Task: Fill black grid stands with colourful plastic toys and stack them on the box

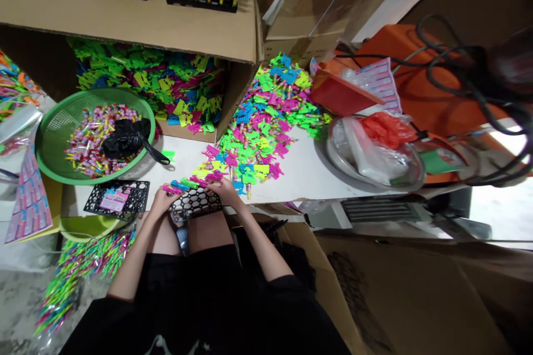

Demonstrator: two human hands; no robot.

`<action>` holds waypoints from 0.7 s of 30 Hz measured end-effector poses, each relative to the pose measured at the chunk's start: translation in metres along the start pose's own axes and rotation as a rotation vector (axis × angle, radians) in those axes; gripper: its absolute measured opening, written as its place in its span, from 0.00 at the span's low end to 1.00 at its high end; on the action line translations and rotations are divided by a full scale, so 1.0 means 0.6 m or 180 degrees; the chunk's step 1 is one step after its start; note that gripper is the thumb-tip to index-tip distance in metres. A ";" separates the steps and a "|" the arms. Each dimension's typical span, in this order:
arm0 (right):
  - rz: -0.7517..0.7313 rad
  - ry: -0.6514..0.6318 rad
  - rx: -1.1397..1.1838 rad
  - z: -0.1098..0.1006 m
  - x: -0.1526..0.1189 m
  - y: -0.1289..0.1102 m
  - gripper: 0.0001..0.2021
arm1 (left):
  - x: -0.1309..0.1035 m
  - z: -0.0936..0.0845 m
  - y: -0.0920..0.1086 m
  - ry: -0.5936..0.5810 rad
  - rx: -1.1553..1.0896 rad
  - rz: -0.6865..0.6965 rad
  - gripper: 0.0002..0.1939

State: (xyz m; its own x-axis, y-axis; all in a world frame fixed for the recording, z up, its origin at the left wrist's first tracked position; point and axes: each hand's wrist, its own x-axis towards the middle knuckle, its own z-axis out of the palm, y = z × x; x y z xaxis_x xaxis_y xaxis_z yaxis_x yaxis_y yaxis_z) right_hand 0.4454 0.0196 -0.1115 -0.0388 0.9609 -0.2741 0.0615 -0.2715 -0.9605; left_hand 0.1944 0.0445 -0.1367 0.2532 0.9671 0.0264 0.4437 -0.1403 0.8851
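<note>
A black honeycomb-patterned plastic rack is tilted over my lap at the table's front edge. Along its top edge stands a row of small plastic toy pieces in pink, blue and green. My left hand is closed around the rack's left end, close to a pink piece. At the right end, my right hand pinches a pink plastic piece; its palm side is hidden. Just beyond it, a heap of mixed coloured toy pieces covers the white table, some with candy-filled tubes attached.
An open cardboard box full of coloured pieces carries filled black racks. Left stands a green basket of small filled tubes with a black bag. Another black rack lies below it. At right is a metal bowl with plastic bags.
</note>
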 end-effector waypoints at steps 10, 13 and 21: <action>-0.0664 0.0421 -0.1111 -0.005 0.013 0.030 0.07 | -0.001 0.005 -0.019 0.0020 0.0152 -0.0002 0.11; -0.0664 0.0469 -0.1127 -0.003 0.012 0.036 0.06 | -0.002 0.006 -0.019 0.0024 0.0184 -0.0077 0.10; -0.0761 0.0359 -0.1233 -0.003 0.007 0.038 0.08 | -0.006 0.009 -0.019 -0.0005 0.0198 0.0023 0.09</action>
State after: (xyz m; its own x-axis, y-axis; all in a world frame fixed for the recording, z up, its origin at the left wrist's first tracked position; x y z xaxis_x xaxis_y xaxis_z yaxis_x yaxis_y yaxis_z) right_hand 0.4483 0.0174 -0.1343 0.0100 0.9998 -0.0198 0.4327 -0.0222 -0.9013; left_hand 0.1929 0.0414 -0.1495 0.2578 0.9657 0.0319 0.4946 -0.1602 0.8542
